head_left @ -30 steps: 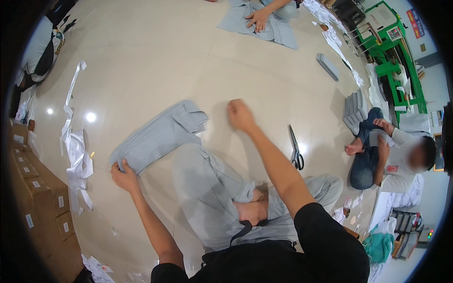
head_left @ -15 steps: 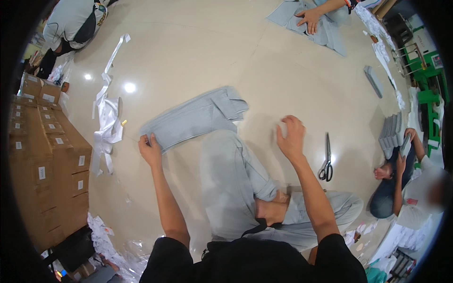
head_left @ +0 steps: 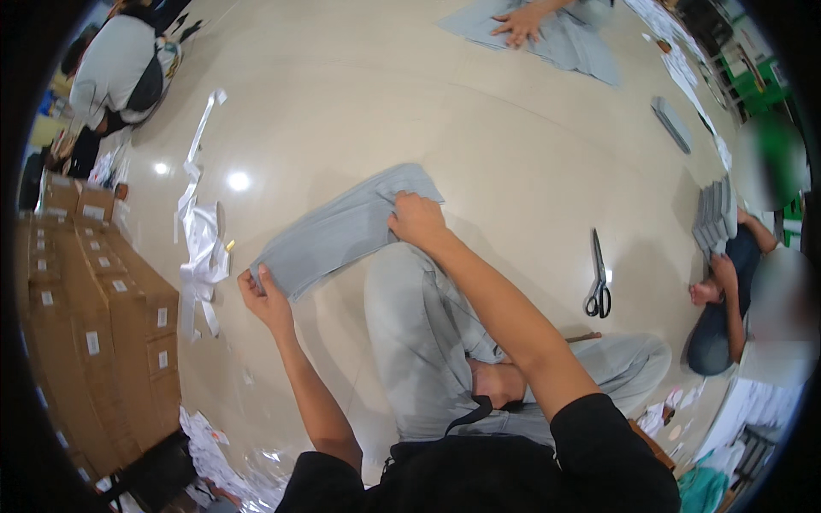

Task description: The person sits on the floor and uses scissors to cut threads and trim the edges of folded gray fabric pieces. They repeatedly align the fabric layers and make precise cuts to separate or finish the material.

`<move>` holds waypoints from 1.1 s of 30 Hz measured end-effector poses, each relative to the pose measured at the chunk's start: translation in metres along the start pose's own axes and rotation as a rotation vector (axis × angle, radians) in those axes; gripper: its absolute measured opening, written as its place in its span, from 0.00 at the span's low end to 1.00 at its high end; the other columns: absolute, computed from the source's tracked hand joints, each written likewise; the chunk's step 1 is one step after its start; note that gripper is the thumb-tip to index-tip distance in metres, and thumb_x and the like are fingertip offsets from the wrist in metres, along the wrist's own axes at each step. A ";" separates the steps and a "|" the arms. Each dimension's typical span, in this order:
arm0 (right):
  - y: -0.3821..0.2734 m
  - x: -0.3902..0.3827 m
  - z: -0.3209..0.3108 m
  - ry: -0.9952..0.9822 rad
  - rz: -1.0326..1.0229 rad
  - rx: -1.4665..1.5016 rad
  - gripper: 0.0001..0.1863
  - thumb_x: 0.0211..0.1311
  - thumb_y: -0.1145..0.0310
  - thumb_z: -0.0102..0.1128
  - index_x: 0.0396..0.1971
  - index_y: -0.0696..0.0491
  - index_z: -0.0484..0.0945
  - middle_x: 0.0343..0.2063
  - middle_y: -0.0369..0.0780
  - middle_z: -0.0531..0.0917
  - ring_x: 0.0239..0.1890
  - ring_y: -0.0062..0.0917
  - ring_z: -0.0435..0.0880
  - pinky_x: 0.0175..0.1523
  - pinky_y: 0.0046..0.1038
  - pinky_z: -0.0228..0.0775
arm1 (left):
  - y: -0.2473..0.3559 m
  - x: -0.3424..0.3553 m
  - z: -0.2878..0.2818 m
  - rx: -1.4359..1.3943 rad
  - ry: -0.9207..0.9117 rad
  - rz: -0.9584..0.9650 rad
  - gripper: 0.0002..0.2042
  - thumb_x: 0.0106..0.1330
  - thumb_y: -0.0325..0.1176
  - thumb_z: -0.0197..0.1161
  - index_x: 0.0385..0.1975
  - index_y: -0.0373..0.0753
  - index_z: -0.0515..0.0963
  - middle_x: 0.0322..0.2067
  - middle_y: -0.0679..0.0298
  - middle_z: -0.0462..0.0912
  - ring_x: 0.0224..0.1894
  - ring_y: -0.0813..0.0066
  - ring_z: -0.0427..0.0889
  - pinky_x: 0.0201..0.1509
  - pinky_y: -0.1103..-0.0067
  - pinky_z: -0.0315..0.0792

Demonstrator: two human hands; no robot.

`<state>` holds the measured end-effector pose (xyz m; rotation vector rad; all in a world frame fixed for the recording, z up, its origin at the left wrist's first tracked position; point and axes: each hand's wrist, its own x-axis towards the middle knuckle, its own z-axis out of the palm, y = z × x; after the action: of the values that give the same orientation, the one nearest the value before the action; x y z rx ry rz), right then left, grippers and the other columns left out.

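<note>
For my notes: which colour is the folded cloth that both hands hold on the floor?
Plain light grey; the folded cloth shows best in the head view.

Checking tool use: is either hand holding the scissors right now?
No: the scissors lie on the floor apart from both hands, while the left hand and right hand grip the grey folded garment.

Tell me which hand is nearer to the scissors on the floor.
Right. The right hand rests on the far end of the folded grey cloth, nearer the scissors. The left hand holds the cloth's other end, farther away.
</note>
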<state>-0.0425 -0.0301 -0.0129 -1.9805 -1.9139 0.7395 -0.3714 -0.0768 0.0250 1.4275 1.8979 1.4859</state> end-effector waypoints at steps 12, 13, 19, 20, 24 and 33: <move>0.072 -0.039 -0.034 0.285 0.228 0.729 0.12 0.59 0.68 0.57 0.36 0.60 0.83 0.31 0.49 0.87 0.30 0.38 0.85 0.39 0.38 0.77 | 0.196 0.001 0.041 -0.127 -0.164 0.323 0.16 0.76 0.38 0.66 0.52 0.31 0.74 0.46 0.60 0.80 0.45 0.76 0.78 0.50 0.79 0.75; 0.084 -0.052 -0.042 0.236 0.234 0.786 0.12 0.59 0.68 0.58 0.37 0.60 0.82 0.31 0.48 0.87 0.30 0.35 0.84 0.38 0.37 0.76 | 0.205 0.003 0.048 -0.089 -0.176 0.316 0.15 0.76 0.37 0.66 0.51 0.32 0.75 0.46 0.61 0.80 0.45 0.76 0.78 0.50 0.78 0.75; 0.188 -0.181 -0.106 -0.111 0.094 0.764 0.14 0.63 0.62 0.69 0.38 0.59 0.82 0.27 0.41 0.82 0.31 0.25 0.79 0.38 0.32 0.73 | 0.207 -0.009 0.081 -0.029 -0.307 0.223 0.12 0.76 0.35 0.66 0.48 0.33 0.76 0.41 0.64 0.80 0.43 0.79 0.76 0.51 0.81 0.71; 0.189 -0.201 -0.131 -0.237 0.164 0.860 0.14 0.64 0.62 0.70 0.38 0.59 0.82 0.26 0.40 0.82 0.31 0.23 0.78 0.38 0.30 0.72 | 0.199 -0.010 0.077 -0.019 -0.339 0.201 0.12 0.76 0.35 0.66 0.48 0.33 0.76 0.39 0.65 0.80 0.42 0.80 0.76 0.50 0.82 0.70; 0.200 -0.283 -0.211 -0.295 0.340 0.617 0.13 0.68 0.65 0.71 0.40 0.60 0.81 0.35 0.39 0.86 0.42 0.22 0.81 0.50 0.27 0.74 | 0.181 -0.033 0.065 -0.086 -0.877 0.004 0.12 0.73 0.33 0.69 0.47 0.33 0.75 0.37 0.69 0.78 0.40 0.84 0.73 0.46 0.85 0.65; 0.216 -0.313 -0.231 0.454 0.487 1.074 0.10 0.72 0.64 0.65 0.41 0.56 0.79 0.30 0.27 0.77 0.32 0.10 0.70 0.38 0.18 0.64 | 0.209 -0.034 0.119 -0.138 -0.993 -0.016 0.18 0.66 0.37 0.75 0.45 0.35 0.74 0.33 0.74 0.71 0.33 0.87 0.66 0.35 0.84 0.60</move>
<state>0.2683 -0.3229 0.1121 -1.6321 -0.5220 1.0147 -0.1635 -0.0538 0.1494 1.6246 1.1452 0.6332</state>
